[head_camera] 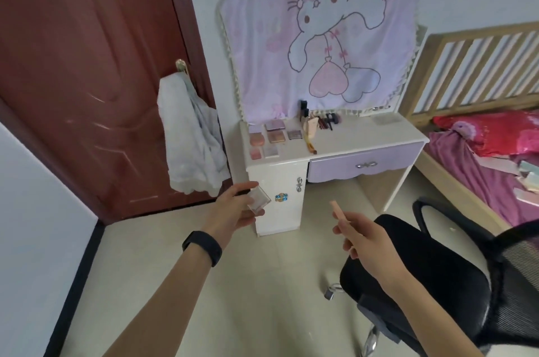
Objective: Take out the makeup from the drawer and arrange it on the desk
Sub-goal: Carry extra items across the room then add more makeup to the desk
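Note:
My left hand [233, 208] grips a small clear square makeup case [259, 199] in the air, in front of the desk's white side cabinet [277, 181]. A slim pink stick [338, 212] is pinched in my right hand [364, 237], held above the floor. The white desk [350, 135] stands a step away from me. Its purple drawer [364, 165] looks pushed in. Several flat palettes [269, 135] lie in rows on the desk's left part, and a brush [310, 143], a few tubes and pencils [326, 120] lie behind them.
A black office chair [437, 269] stands at lower right, close to my right arm. A bed with pink bedding [495, 158] is on the right. A brown door [87, 65] with a white garment [192, 135] on its handle is on the left. A pink cartoon cloth [318, 33] hangs behind the desk.

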Action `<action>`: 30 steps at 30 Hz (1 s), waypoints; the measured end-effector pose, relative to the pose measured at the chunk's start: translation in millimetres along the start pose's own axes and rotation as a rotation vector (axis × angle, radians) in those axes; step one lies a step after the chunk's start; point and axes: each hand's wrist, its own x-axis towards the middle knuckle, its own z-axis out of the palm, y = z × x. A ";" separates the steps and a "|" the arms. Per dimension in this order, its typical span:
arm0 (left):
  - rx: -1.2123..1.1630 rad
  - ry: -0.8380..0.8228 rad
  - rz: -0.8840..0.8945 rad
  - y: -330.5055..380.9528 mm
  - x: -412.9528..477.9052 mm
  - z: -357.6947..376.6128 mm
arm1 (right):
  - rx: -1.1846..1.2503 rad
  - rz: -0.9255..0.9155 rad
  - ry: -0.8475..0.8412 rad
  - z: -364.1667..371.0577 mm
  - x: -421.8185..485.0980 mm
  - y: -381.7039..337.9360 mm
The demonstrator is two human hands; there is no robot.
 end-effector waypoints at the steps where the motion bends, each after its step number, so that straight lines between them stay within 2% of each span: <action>1: -0.005 -0.020 -0.019 5.7 18.2 5.8 | 0.014 0.016 0.016 -0.5 15.4 1.1; 5: -0.009 -0.105 -0.054 23.8 98.9 31.8 | 0.056 0.058 0.064 -4.4 87.2 7.2; 9: 0.082 -0.179 -0.048 42.8 190.8 56.9 | 0.108 0.096 0.100 -14.2 169.9 4.3; 16: 0.514 -0.177 0.051 61.2 315.7 82.6 | 0.099 0.156 0.125 -27.1 294.5 0.2; 24: 0.935 -0.165 0.040 23.3 435.3 92.9 | 0.053 0.303 0.086 -12.1 395.9 38.0; 27: 1.056 -0.190 0.007 9.1 480.4 95.5 | 0.032 0.365 0.073 -1.8 433.2 53.5; 30: 1.206 -0.230 0.049 2.1 527.4 99.8 | -0.006 0.424 0.075 6.4 469.5 65.0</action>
